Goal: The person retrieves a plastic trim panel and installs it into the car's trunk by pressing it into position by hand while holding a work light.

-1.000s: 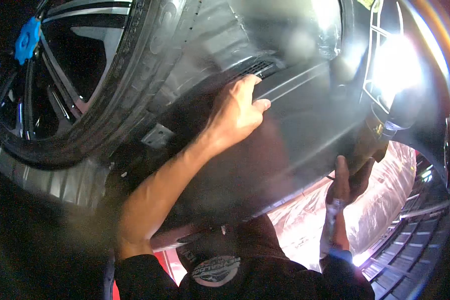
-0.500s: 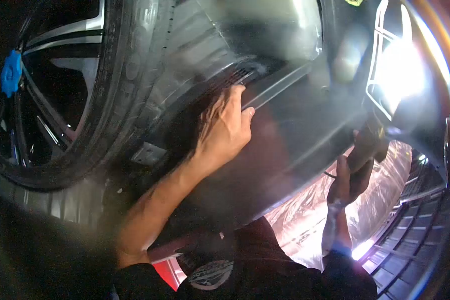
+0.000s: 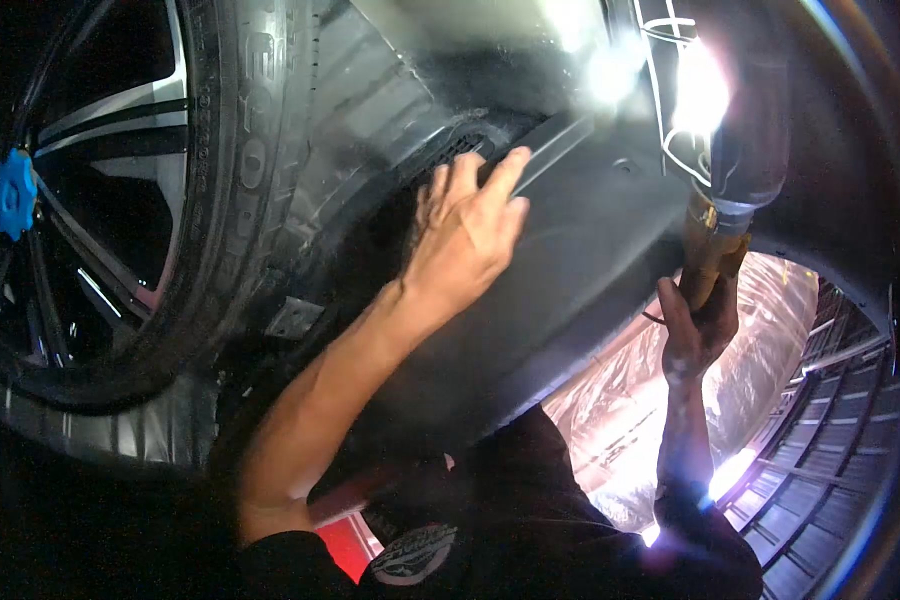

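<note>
My left hand reaches up with its fingers apart, holding nothing. Its fingertips are at or just in front of a dark slotted vent on the grey car body; contact cannot be made out. A dark strip with a pale edge runs past the fingers. On the right, my right hand is wrapped round the handle of a caged work lamp, which is held upright. Its bulb is lit, and the glare hides part of the wire cage.
A car wheel with a blue knob-like piece at its hub stands at the left. Crinkled clear plastic sheeting covers something behind my right arm. A small metal bracket is left of my left forearm.
My left hand's fingers have spread and its thumb has lifted away from the dark strip. The lamp has shifted left and its cage and handle show more clearly.
</note>
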`<action>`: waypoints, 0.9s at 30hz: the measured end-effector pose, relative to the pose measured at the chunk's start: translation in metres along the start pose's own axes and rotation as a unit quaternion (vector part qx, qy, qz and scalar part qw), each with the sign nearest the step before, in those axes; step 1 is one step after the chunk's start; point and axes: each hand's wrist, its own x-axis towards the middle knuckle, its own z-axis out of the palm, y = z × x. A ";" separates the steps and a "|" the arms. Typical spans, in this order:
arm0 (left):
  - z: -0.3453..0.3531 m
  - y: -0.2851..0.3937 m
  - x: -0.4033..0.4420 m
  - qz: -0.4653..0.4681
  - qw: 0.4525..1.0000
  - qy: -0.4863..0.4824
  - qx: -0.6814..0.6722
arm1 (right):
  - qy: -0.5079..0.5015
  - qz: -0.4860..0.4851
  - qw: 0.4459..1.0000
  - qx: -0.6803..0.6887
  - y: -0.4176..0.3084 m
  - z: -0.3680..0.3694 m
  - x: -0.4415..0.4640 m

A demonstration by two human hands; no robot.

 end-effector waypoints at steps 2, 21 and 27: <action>0.012 0.007 0.009 -0.003 1.000 0.018 0.004 | -0.001 -0.014 1.000 -0.027 0.004 -0.004 0.002; 0.021 0.021 0.048 -0.035 0.999 -0.019 -0.009 | -0.114 0.085 0.988 -0.066 -0.011 -0.074 0.076; 0.030 0.017 0.050 -0.055 0.998 0.009 -0.026 | -0.120 0.105 0.985 -0.061 -0.008 -0.073 0.084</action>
